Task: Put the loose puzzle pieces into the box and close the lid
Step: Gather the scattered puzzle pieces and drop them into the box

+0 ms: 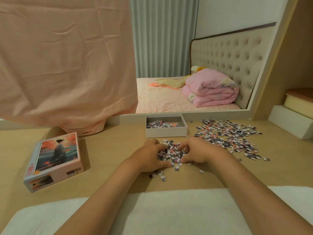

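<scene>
The box (pixel 166 132) (the white base, open side up) is set at the far edge of the desk (pixel 110 150), its long axis run left to right. A few pieces (pixel 156 124) are seen in its left half. Just in front of the box a heap of pieces (pixel 172 152) is cupped between two hands: the left hand (pixel 150 156) and the right hand (pixel 196 152) are both curled round it from either side. Right of the box a wide scatter of pieces (pixel 227 134) is spread flat. Well left of the box, nearer the person, the lid (pixel 55 160) is laid picture up, its long axis pointed away, slightly tilted. Behind the box a bed (pixel 160 99) with a folded pink quilt (pixel 211 90) is seen, and a pink cloth (pixel 67 65) is hung at the left.
</scene>
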Available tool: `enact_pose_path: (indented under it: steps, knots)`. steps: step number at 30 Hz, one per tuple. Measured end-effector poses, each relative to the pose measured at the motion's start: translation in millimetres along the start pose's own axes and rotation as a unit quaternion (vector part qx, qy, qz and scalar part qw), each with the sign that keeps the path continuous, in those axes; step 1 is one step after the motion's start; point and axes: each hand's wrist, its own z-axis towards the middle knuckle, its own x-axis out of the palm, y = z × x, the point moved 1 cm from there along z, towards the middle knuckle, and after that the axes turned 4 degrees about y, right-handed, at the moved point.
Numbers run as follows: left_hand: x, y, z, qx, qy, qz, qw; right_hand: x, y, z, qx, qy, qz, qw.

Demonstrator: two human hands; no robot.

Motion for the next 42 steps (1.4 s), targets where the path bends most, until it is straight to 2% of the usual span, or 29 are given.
enact_pose_path:
  steps: [3,5,8,10,13,19,23,25,28,33,38,42]
  knots:
    - [-11.6,8.7,5.8,-0.005,-0.024,-0.002,1.000,-6.6,3.8,9.6,-0.023,-0.010,-0.007,1.000]
    - [-18.8,13.5,10.6,-0.036,0.022,0.008,0.999,-11.2,5.6,18.1,-0.035,-0.003,-0.042,0.998]
    - [-19.7,17.2,19.9,-0.059,0.116,0.044,0.991,-13.2,10.4,31.4,-0.058,0.069,-0.104,0.991]
    - [-18.0,18.0,25.7,-0.046,0.121,0.062,0.990,-12.5,13.7,40.3,-0.060,0.096,-0.130,0.985]
    - [-17.2,20.4,30.7,-0.015,0.085,0.048,0.995,-11.7,15.9,49.4,-0.064,0.080,-0.101,0.990]
    - [-16.2,31.1,37.5,0.026,-0.013,0.007,1.000,-8.1,8.9,59.9,-0.073,-0.005,-0.003,0.997]
    - [-16.6,28.3,39.5,0.045,-0.055,-0.011,0.997,-4.7,7.9,62.4,-0.079,0.002,-0.006,0.997]
    - [-15.2,26.7,39.9,0.048,-0.066,-0.026,0.996,-1.2,8.7,63.7,-0.076,0.016,-0.018,0.997]
    - [-13.2,25.6,39.5,0.032,-0.079,-0.063,0.994,3.2,10.6,66.4,-0.079,-0.009,-0.007,0.997]
    - [-14.7,28.6,38.5,-0.035,-0.048,-0.231,0.971,1.7,9.7,63.4,-0.079,-0.087,0.071,0.991]
    - [-23.2,29.9,45.1,-0.010,-0.081,-0.272,0.959,-6.3,10.3,58.8,-0.079,-0.089,0.173,0.978]
    - [-45.6,30.4,63.1,0.003,-0.123,-0.292,0.948,-29.5,13.8,66.2,-0.100,-0.145,0.214,0.961]
